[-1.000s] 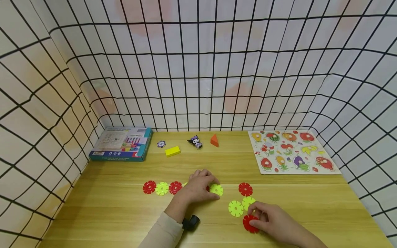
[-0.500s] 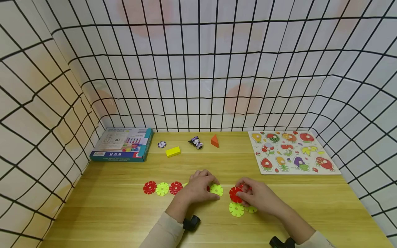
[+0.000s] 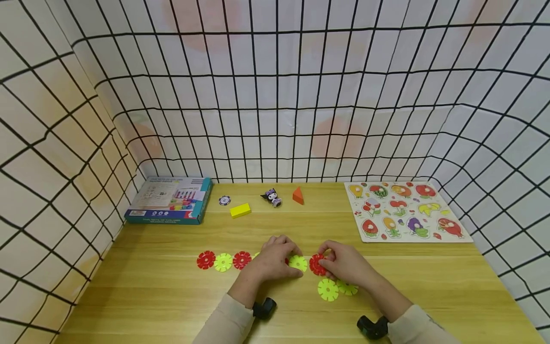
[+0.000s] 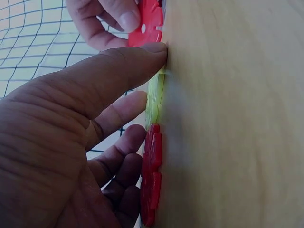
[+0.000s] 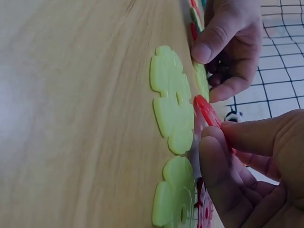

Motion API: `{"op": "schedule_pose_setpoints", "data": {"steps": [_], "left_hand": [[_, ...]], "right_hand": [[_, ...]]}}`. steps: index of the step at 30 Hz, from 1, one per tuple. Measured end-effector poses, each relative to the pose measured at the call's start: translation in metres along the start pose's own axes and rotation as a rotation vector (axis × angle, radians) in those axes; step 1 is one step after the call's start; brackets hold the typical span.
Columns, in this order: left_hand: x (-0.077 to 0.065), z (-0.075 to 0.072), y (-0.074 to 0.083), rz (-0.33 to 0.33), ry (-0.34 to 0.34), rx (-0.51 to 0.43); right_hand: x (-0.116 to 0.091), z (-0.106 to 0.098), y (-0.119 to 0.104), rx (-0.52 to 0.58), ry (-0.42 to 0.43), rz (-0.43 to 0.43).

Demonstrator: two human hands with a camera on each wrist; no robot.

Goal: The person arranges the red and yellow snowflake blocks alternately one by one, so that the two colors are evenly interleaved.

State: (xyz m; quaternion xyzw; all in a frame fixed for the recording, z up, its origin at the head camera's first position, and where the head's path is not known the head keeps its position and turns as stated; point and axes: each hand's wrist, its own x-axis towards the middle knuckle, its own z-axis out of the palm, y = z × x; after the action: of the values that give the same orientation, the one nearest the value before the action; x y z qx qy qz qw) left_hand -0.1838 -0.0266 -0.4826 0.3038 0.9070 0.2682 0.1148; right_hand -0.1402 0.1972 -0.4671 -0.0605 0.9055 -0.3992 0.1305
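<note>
My right hand [image 3: 345,263] pinches a red notched plastic disc [image 3: 317,264] between thumb and fingers, tilted at the table in the right wrist view. Just left of it lies a yellow-green notched disc [image 3: 298,263], ending a row of alternating colours. My left hand [image 3: 275,260] lies over that row, thumb and index finger at opposite edges of this end disc. Farther left in the row come a red disc [image 3: 242,260], a yellow-green one [image 3: 223,262] and another red one [image 3: 206,260]; the hand hides others. Two loose yellow-green discs [image 5: 173,99] lie below my right hand.
Toward the back stand a boxed set [image 3: 167,200], a patterned chip [image 3: 224,200], a yellow block [image 3: 240,210], a small figurine [image 3: 271,197] and an orange wedge [image 3: 298,195]. A fruit puzzle board [image 3: 406,210] lies back right. Gridded cloth walls [image 3: 275,95] enclose the table.
My right hand has carried the red disc from the front right up and leftward, beside the yellow-green end disc. The left hand has stayed almost still.
</note>
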Motion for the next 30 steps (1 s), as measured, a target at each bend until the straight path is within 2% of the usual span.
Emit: {"op": "schedule_pose_setpoints", "data": {"steps": [6,13,22,30], "left_hand": [[0.0001,-0.0004,0.0008,0.004,0.007,0.009],[-0.0005,-0.0018,0.0016,0.001,0.004,0.001],[0.0004,-0.0029,0.002,-0.004,0.0,-0.002],[0.0006,-0.0007,0.0006,-0.005,-0.002,-0.007]], "right_hand": [[0.0035,0.0009,-0.0044,-0.094,0.005,0.019],[0.0063,0.0017,-0.0048,-0.145,0.001,0.027],[0.0093,0.0071,-0.0062,-0.25,0.071,0.005],[0.0025,0.007,-0.0058,-0.233,0.101,0.008]]}}
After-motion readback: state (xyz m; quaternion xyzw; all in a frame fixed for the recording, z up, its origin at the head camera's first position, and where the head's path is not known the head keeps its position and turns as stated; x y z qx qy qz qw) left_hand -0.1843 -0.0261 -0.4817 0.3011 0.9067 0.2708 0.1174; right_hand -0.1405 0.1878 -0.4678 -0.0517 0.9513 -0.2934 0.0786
